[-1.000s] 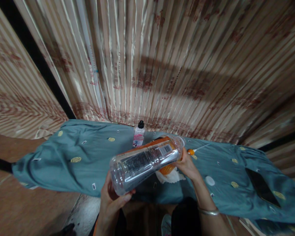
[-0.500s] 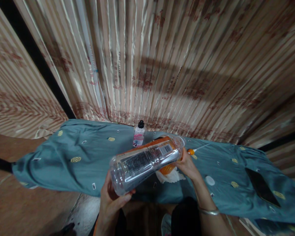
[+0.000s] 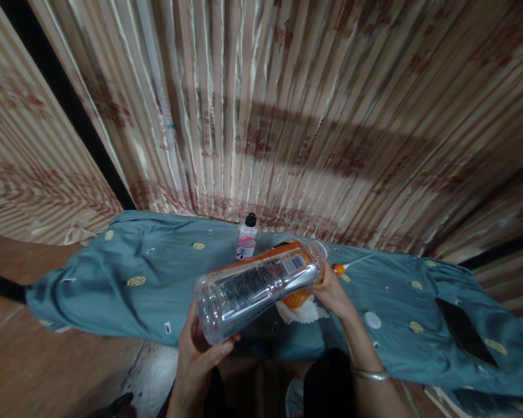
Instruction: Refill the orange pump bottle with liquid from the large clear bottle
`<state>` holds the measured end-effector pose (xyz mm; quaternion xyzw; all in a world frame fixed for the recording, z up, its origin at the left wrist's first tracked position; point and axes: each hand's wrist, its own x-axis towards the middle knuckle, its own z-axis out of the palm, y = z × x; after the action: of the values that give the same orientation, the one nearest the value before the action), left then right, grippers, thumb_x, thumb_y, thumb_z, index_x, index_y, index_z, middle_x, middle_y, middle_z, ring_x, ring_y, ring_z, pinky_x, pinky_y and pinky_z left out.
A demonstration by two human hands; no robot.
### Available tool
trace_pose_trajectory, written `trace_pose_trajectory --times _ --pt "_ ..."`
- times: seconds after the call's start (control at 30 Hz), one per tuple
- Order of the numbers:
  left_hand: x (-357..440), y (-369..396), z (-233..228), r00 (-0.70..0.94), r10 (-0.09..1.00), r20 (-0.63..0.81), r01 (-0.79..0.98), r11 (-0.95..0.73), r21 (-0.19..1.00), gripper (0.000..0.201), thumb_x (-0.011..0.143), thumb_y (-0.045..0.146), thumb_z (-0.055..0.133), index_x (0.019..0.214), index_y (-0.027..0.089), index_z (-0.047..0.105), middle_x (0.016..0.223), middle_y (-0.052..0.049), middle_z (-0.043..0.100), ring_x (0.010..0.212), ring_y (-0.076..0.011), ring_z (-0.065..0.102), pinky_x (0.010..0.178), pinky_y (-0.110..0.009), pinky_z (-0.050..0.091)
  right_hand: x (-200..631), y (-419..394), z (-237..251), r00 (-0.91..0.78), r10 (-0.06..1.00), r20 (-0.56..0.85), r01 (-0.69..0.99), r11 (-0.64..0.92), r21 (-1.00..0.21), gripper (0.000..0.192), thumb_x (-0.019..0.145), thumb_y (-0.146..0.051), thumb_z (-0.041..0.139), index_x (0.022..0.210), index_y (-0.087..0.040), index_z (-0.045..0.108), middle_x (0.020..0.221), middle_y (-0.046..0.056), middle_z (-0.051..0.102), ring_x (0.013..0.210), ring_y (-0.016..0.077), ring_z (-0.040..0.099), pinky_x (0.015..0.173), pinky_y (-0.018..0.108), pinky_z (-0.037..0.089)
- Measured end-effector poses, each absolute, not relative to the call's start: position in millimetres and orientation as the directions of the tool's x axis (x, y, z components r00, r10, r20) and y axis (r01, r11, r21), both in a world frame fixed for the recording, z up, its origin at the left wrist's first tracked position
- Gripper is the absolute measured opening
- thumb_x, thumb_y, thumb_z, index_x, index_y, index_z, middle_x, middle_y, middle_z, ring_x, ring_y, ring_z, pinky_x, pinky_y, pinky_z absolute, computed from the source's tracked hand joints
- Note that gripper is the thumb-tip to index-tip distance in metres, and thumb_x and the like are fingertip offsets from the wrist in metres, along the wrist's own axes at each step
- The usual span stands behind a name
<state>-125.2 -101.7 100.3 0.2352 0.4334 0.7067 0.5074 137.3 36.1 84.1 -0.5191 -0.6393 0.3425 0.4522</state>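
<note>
A large clear plastic bottle (image 3: 257, 290) with an orange and dark label lies tilted in the air between my hands. My left hand (image 3: 200, 348) is closed round its base, thumb along the underside. At the upper right, my right hand (image 3: 331, 287) grips it near the neck; most of those fingers are hidden behind the bottle. Below it, partly covered, an orange object (image 3: 297, 299) rests on a white tissue (image 3: 303, 314). Behind stands a small clear bottle (image 3: 246, 239) with a black cap and pink label.
A teal patterned cloth (image 3: 157, 302) covers the low surface. On its right are an orange-headed thing with a pale stem (image 3: 340, 269), a white round lid (image 3: 372, 320) and a dark flat phone-like slab (image 3: 466, 334). A striped curtain (image 3: 287, 116) hangs behind, with black poles (image 3: 70, 98) at the sides.
The bottle and both hands hold almost the same pose. Only a very slight shift of the view shows.
</note>
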Motion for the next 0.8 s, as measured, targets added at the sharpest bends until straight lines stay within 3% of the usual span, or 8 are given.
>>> trace_pose_trajectory --times 0.23,0.37,0.57,0.8 --pt "-127 -101 99 -0.361 0.931 -0.058 -0.482 -0.133 0.866 0.077 0.047 0.048 0.101 0.112 0.019 0.069 0.070 0.000 0.072 0.057 -0.0176 0.065 0.058 -0.027 0.052 138 37 80 -0.043 0.976 0.213 0.374 0.214 -0.903 0.087 0.059 -0.057 0.093 0.133 -0.025 0.061 0.123 0.012 0.075 0.122 0.0381 0.069 0.111 0.054 0.052" --pt "-128 -100 98 -0.365 0.929 -0.058 -0.487 -0.137 0.862 0.074 0.047 0.046 0.101 0.109 0.019 0.070 0.079 -0.002 0.075 0.057 -0.0166 0.065 0.057 -0.027 0.054 136 36 84 -0.057 0.974 0.219 0.344 0.225 -0.912 0.090 0.061 -0.056 0.092 0.139 -0.025 0.058 0.125 0.011 0.074 0.123 0.0368 0.068 0.112 0.053 0.051" --pt "-130 -97 93 -0.345 0.939 -0.012 -0.481 -0.166 0.861 0.054 0.049 0.044 0.099 0.084 0.019 0.066 0.088 -0.005 0.077 0.057 -0.0149 0.064 0.055 -0.026 0.055 133 35 88 -0.069 0.974 0.218 0.314 0.228 -0.921 0.091 0.062 -0.056 0.090 0.141 -0.026 0.057 0.130 0.012 0.074 0.122 0.0358 0.069 0.111 0.050 0.052" --pt "-136 -94 90 -0.286 0.956 0.059 -0.439 -0.186 0.879 0.047 0.054 0.040 0.097 0.084 0.019 0.067 0.075 -0.003 0.074 0.057 -0.0163 0.065 0.058 -0.029 0.056 135 37 85 -0.089 0.972 0.219 0.309 0.236 -0.921 0.093 0.061 -0.057 0.092 0.141 -0.027 0.057 0.134 0.012 0.073 0.126 0.0362 0.068 0.114 0.052 0.049"
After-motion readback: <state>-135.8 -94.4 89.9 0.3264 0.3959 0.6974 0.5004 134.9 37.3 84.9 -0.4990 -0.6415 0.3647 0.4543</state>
